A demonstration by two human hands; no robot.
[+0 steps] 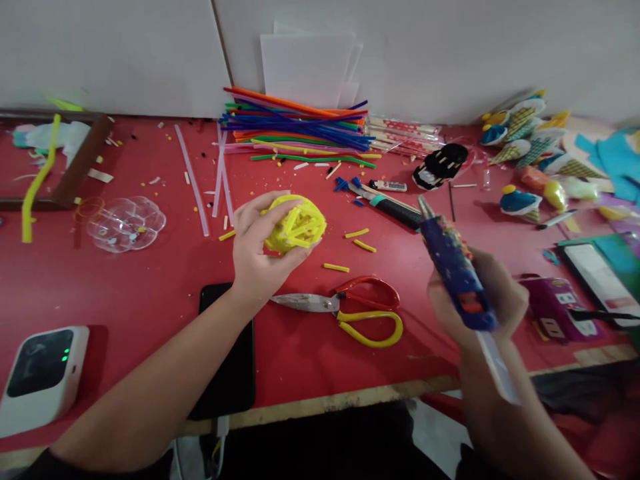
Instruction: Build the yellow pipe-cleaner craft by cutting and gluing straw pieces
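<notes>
My left hand (263,243) is wrapped round a yellow ball-like piece built from pipe cleaners (299,227), lifted above the red table. Strips criss-cross its open face. In my right hand (480,293) is a blue glue gun (453,267), its metal nozzle pointing up and to the left. A clear glue stick (497,367) juts out of its back end. Between the hands lie scissors (340,307) with one red and one yellow handle. Short cut yellow pieces (336,267) are scattered just beyond the scissors.
Coloured pipe cleaners (300,127) are heaped at the back. A utility knife (395,212) and a black-and-white figure (441,165) lie behind the glue gun. A clear flower-shaped tray (126,223), a black phone (230,373) and a white device (45,373) are on the left.
</notes>
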